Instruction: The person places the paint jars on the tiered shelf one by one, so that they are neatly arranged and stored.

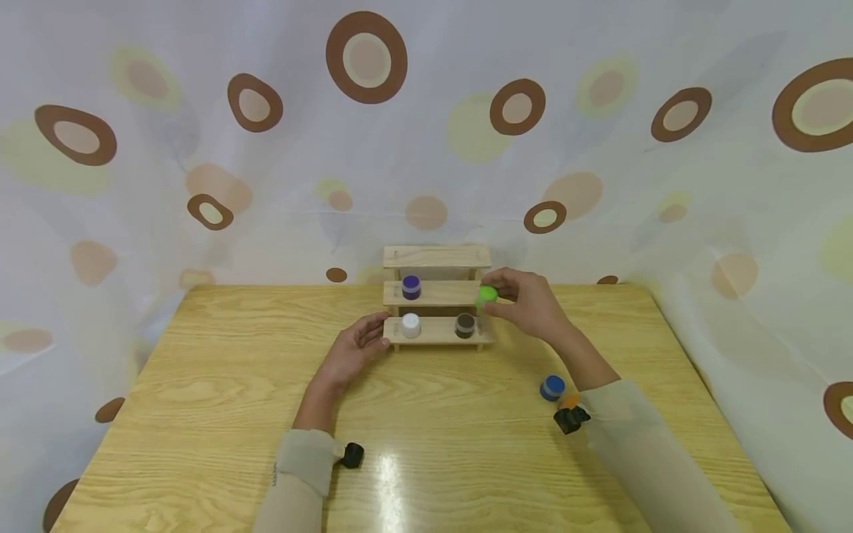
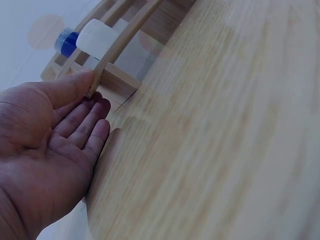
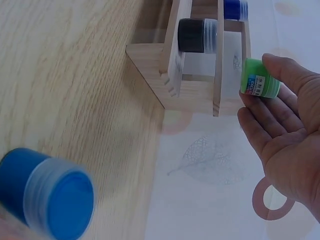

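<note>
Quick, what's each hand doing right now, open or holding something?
Left hand: holding the wooden rack by its lowest step.
Right hand: holding the green jar.

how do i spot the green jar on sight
On the table, find the three-tier wooden rack. By the right end of its middle shelf, the right hand pinches the green jar. Its bright green sets it apart from the purple jar at that shelf's left.

Indoor tabletop nook, exact kind unclear: wood-grain table (image 1: 453, 429), surrounding circle-patterned sheet (image 1: 426, 148).
</note>
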The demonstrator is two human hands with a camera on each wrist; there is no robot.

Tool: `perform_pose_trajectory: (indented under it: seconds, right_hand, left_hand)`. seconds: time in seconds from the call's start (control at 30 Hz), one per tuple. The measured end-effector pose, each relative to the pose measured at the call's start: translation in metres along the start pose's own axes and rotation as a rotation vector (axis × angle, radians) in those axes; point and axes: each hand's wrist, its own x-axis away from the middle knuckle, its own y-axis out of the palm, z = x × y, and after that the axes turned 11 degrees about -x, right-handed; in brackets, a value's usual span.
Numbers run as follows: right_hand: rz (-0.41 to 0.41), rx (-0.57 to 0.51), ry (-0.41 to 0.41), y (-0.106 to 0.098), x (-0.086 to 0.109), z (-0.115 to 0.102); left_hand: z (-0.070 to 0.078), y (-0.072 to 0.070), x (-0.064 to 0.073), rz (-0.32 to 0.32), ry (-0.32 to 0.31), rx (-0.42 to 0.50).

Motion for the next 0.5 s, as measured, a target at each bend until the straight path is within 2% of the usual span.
perform_pose_trajectory:
  seconds: [0.5]
  right_hand:
    - [-0.022,0.004,0.008,0.007,-0.026,0.003]
  left_hand:
    - [0.000,-0.002,-0.001,0.007,0.007,-0.018]
